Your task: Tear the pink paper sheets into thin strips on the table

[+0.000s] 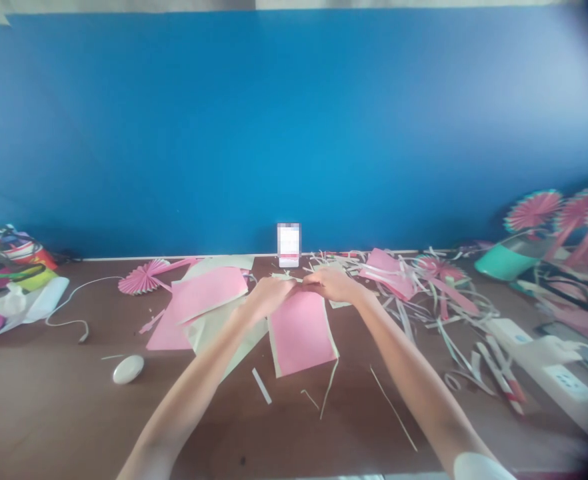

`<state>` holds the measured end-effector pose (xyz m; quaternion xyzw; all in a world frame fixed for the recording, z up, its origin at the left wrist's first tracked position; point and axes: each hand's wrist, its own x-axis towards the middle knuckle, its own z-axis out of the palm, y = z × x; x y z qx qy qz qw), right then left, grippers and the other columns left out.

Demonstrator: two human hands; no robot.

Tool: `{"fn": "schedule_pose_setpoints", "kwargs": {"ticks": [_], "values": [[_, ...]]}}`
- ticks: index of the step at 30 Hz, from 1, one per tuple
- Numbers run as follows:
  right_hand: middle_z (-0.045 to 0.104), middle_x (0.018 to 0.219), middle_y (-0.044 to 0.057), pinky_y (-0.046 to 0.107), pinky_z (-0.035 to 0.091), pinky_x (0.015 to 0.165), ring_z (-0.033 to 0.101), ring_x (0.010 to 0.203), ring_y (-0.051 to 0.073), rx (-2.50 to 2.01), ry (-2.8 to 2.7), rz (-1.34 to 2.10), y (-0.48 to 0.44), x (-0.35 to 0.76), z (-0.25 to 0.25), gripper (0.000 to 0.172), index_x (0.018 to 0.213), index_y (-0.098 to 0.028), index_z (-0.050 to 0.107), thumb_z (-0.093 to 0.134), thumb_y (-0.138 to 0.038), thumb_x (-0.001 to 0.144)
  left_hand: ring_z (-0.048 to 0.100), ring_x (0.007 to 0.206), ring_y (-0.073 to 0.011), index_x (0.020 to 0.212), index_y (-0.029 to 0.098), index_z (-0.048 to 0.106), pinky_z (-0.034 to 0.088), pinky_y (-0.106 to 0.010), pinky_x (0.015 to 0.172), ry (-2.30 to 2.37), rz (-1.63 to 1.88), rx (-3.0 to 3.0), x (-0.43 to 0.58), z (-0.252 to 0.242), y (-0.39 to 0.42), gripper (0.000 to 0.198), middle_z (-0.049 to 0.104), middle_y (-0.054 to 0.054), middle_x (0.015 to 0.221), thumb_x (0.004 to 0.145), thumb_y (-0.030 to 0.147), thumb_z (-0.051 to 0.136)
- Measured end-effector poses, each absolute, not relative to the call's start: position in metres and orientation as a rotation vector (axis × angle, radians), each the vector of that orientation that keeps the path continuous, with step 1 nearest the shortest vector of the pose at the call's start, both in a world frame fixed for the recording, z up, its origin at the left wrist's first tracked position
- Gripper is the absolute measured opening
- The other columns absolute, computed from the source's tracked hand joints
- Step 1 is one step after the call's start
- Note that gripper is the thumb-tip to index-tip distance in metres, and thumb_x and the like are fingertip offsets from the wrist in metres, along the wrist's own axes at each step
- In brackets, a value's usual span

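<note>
A pink sheet of paper [303, 337] with pale margins lies in front of me on the brown table, its near edge turned toward me. My left hand [273, 293] is closed at the sheet's far left edge. Close beside it, my right hand [331, 283] is closed at the far right edge, fingers almost meeting the left ones. The fingertips are small and blurred, and the far edge is partly hidden under them. A thin pale strip [329, 390] hangs off the sheet's near right corner. More pink sheets [209, 293] overlap a pale green one [244, 340] on the left.
A phone [289, 245] stands upright against the blue wall [294, 133]. Paper scraps and a pleated pink fan [441, 268] lie at right, near a power strip [549, 373]. Another fan [144, 277], a cable [81, 327] and a white mouse [129, 369] are at left.
</note>
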<state>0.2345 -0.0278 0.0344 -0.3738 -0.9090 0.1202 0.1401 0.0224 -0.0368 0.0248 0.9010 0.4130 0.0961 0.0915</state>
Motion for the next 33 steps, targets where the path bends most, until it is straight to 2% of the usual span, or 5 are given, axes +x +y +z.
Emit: {"fn": "schedule_pose_setpoints", "kwargs": {"ticks": [10,15,20,22,33], "values": [[0.064,0.071,0.002,0.026,0.029,0.060,0.052,0.062,0.015,-1.114,-2.567,0.403,-0.027,0.245,0.040,0.040,0.080,-0.021,0.062,0.035,-0.047,0.094,0.061,0.068,-0.0196,0.089,0.021,0.063,0.039,-0.026,0.061,1.221,0.408,2.656,0.023,0.032,-0.038,0.046,0.066,-0.004,0.076,0.096,0.048,0.026],[0.061,0.064,0.000,0.025,0.028,0.057,0.050,0.058,0.014,-1.179,-2.523,0.402,-0.027,0.248,0.044,0.039,0.080,-0.021,0.064,0.040,-0.051,0.091,0.063,0.083,-0.0209,0.101,0.025,0.061,0.042,-0.027,0.068,1.182,0.451,2.447,0.022,0.034,-0.039,0.046,0.067,-0.002,0.094,0.097,0.045,0.020],[0.063,0.067,0.002,0.025,0.028,0.058,0.052,0.062,0.014,-1.197,-2.484,0.318,-0.026,0.244,0.043,0.031,0.081,-0.022,0.065,0.047,-0.046,0.089,0.060,0.099,-0.0210,0.125,0.028,0.050,0.045,-0.029,0.080,1.045,0.386,2.328,0.021,0.031,-0.039,0.043,0.061,-0.002,0.118,0.097,0.044,0.022],[0.064,0.068,0.002,0.025,0.028,0.059,0.051,0.061,0.014,-1.182,-2.484,0.320,-0.026,0.242,0.041,0.029,0.082,-0.022,0.065,0.048,-0.044,0.089,0.060,0.099,-0.0211,0.127,0.027,0.049,0.045,-0.030,0.081,1.015,0.382,2.309,0.022,0.031,-0.039,0.044,0.061,-0.003,0.118,0.097,0.044,0.022],[0.051,0.054,-0.002,0.024,0.024,0.056,0.042,0.053,0.011,-1.126,-2.541,0.294,-0.022,0.243,0.031,0.038,0.068,-0.020,0.060,0.049,-0.051,0.086,0.062,0.092,-0.0218,0.099,0.024,0.067,0.043,-0.029,0.078,1.103,0.473,2.434,0.025,0.031,-0.041,0.035,0.068,-0.003,0.097,0.095,0.034,0.034]]}}
